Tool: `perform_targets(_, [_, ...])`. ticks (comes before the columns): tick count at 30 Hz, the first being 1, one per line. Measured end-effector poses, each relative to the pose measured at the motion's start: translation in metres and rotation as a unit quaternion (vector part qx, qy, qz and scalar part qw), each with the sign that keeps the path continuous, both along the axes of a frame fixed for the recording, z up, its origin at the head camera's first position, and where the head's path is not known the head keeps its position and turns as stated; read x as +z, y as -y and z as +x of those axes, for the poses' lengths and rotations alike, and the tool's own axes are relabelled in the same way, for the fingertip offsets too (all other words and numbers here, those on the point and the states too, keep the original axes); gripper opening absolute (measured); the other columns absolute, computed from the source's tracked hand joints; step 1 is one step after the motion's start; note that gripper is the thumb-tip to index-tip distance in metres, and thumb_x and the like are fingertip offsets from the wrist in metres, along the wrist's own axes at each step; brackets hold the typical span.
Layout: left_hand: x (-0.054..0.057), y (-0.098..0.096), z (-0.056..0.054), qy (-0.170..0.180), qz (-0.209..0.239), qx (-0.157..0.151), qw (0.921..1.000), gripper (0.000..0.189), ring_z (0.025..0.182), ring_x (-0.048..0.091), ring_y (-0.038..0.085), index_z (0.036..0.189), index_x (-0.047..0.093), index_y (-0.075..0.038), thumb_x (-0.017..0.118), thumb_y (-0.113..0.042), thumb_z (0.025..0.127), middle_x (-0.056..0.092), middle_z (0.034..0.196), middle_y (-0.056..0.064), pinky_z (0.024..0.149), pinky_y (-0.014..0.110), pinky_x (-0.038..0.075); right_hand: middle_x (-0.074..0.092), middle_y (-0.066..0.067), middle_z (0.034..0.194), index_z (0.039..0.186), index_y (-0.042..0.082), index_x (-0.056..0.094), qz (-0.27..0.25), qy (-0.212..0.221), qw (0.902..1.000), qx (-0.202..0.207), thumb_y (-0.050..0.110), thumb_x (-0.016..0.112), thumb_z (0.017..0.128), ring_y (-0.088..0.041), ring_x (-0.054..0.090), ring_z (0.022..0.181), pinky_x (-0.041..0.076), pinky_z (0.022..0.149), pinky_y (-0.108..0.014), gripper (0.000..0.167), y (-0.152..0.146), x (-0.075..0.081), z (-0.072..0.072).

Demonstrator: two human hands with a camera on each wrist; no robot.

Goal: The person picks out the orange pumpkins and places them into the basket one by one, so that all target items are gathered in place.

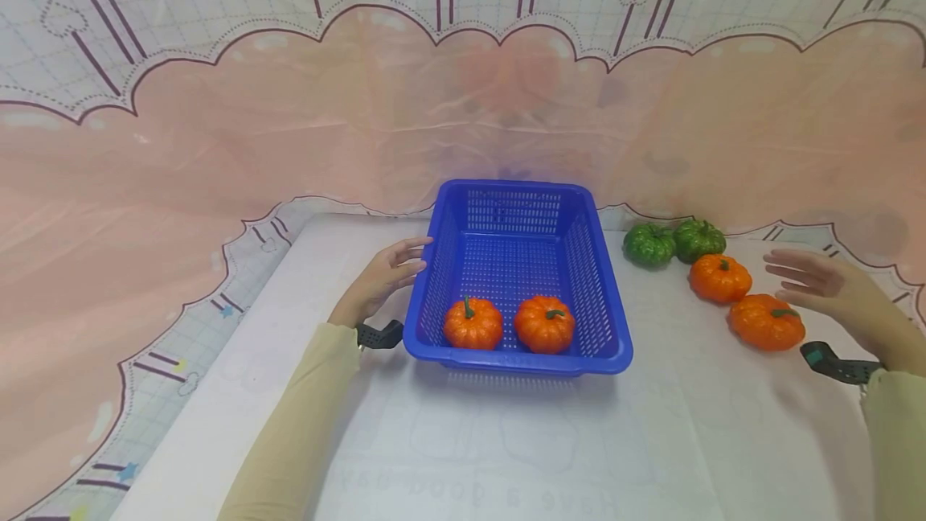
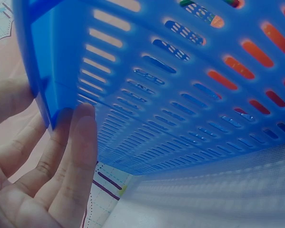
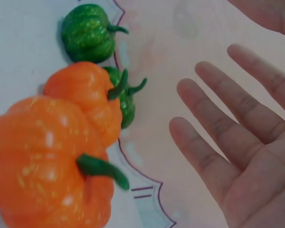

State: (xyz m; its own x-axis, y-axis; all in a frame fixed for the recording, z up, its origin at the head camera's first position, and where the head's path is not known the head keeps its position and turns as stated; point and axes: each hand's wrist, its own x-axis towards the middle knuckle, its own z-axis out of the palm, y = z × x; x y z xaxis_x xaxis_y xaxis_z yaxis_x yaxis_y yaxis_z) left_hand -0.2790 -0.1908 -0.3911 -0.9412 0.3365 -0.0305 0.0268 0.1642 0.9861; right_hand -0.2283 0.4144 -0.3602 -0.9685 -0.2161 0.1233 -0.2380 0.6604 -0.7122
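A blue plastic basket (image 1: 510, 363) with slotted walls stands on the table, holding two orange toy pumpkins, a left one (image 1: 473, 325) and a right one (image 1: 545, 326), near its front wall. My left hand (image 1: 387, 276) touches the basket's left side. Close up in the left wrist view, its fingers (image 2: 80, 156) lie against the outer wall under the rim. To the right, my right hand (image 1: 825, 284) hovers with spread fingers, holding nothing. Beside it lie a larger orange pumpkin (image 1: 765, 322) and another orange pumpkin (image 1: 719, 278).
Two green pumpkins, one (image 1: 649, 245) closer to the basket and one (image 1: 698, 241) behind the orange ones, sit at the table's back right. A white cloth covers the table (image 1: 463, 449). Behind it hangs a pink patterned curtain (image 1: 289, 135).
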Motion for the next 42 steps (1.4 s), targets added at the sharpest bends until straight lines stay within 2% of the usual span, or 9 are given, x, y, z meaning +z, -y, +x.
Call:
perform_targets(14, [-0.001,-0.001,-0.001,0.002,-0.009,0.005,0.9999,0.053,0.133,0.040,0.037,0.144,0.036,-0.011,0.055,-0.019,0.094,0.039,0.145,0.020,0.109,0.052,0.036,0.036,0.041,0.119,0.150,0.019,0.024,0.041,0.024,0.9973,-0.057,0.023,0.059,0.092,0.032,0.033,0.092,0.038,0.071,0.004,0.067,-0.017,-0.018,0.007])
perform_targets(18, [0.001,-0.002,0.000,-0.001,-0.009,0.005,0.9999,0.053,0.133,0.040,0.037,0.143,0.036,-0.011,0.055,-0.020,0.094,0.039,0.145,0.020,0.108,0.052,0.036,0.033,0.037,0.132,0.150,0.023,0.021,0.035,0.027,0.9972,-0.061,0.022,0.056,0.094,0.032,0.032,0.097,0.035,0.073,0.006,0.067,-0.023,-0.023,0.010])
perform_targets(20, [0.001,-0.002,0.000,-0.002,-0.009,0.006,0.9999,0.053,0.133,0.040,0.037,0.143,0.037,-0.011,0.055,-0.019,0.094,0.040,0.145,0.020,0.108,0.052,0.036,0.029,0.031,0.142,0.151,0.023,0.018,0.031,0.032,0.9972,-0.061,0.022,0.054,0.095,0.029,0.031,0.108,0.036,0.076,0.006,0.067,-0.025,-0.025,0.012])
perform_targets(25, [0.001,-0.002,-0.001,-0.003,-0.007,0.004,1.0000,0.052,0.132,0.041,0.037,0.143,0.037,-0.011,0.055,-0.019,0.094,0.040,0.145,0.020,0.108,0.052,0.036,0.026,0.028,0.146,0.151,0.026,0.018,0.021,0.035,0.9967,-0.070,0.023,0.054,0.095,0.029,0.030,0.112,0.033,0.080,0.006,0.066,-0.029,-0.030,0.014])
perform_targets(31, [0.002,-0.002,-0.001,-0.001,0.004,0.000,1.0000,0.051,0.133,0.040,0.038,0.143,0.037,-0.009,0.053,-0.017,0.095,0.039,0.144,0.021,0.109,0.053,0.035,0.029,0.027,0.145,0.149,0.028,0.024,-0.015,0.023,0.9966,-0.078,0.021,0.057,0.093,0.031,0.034,0.101,0.035,0.078,0.007,0.065,-0.061,-0.063,-0.002])
perform_targets(35, [0.004,-0.003,-0.001,0.002,0.000,0.002,1.0000,0.052,0.133,0.040,0.038,0.143,0.036,-0.009,0.054,-0.017,0.095,0.039,0.145,0.021,0.109,0.053,0.035,0.028,0.030,0.144,0.149,0.033,0.021,0.008,0.028,0.9952,-0.093,0.032,0.058,0.092,0.031,0.032,0.104,0.036,0.071,0.007,0.068,-0.088,-0.088,-0.016])
perform_targets(39, [0.004,-0.003,-0.001,0.004,0.000,0.003,1.0000,0.052,0.133,0.040,0.038,0.143,0.036,-0.009,0.054,-0.017,0.094,0.039,0.145,0.020,0.109,0.053,0.036,0.017,0.027,0.150,0.151,0.028,0.014,0.015,0.046,0.9944,-0.094,0.033,0.054,0.094,0.018,0.023,0.131,0.032,0.092,-0.001,0.070,-0.067,-0.072,-0.001])
perform_targets(41, [0.005,-0.003,-0.001,0.005,0.000,0.004,1.0000,0.052,0.133,0.040,0.037,0.143,0.036,-0.010,0.054,-0.018,0.094,0.039,0.145,0.020,0.109,0.053,0.036,0.018,0.032,0.146,0.151,0.027,0.014,0.013,0.046,0.9939,-0.100,0.031,0.053,0.095,0.022,0.023,0.127,0.031,0.092,0.000,0.069,-0.056,-0.063,0.006])
perform_targets(42, [0.004,-0.003,-0.001,0.005,0.001,0.004,1.0000,0.053,0.133,0.039,0.038,0.143,0.036,-0.010,0.054,-0.018,0.094,0.039,0.145,0.020,0.109,0.053,0.035,0.015,0.030,0.148,0.152,0.024,0.012,0.017,0.052,0.9934,-0.100,0.031,0.052,0.095,0.016,0.020,0.134,0.028,0.095,-0.002,0.069,-0.051,-0.060,0.009])
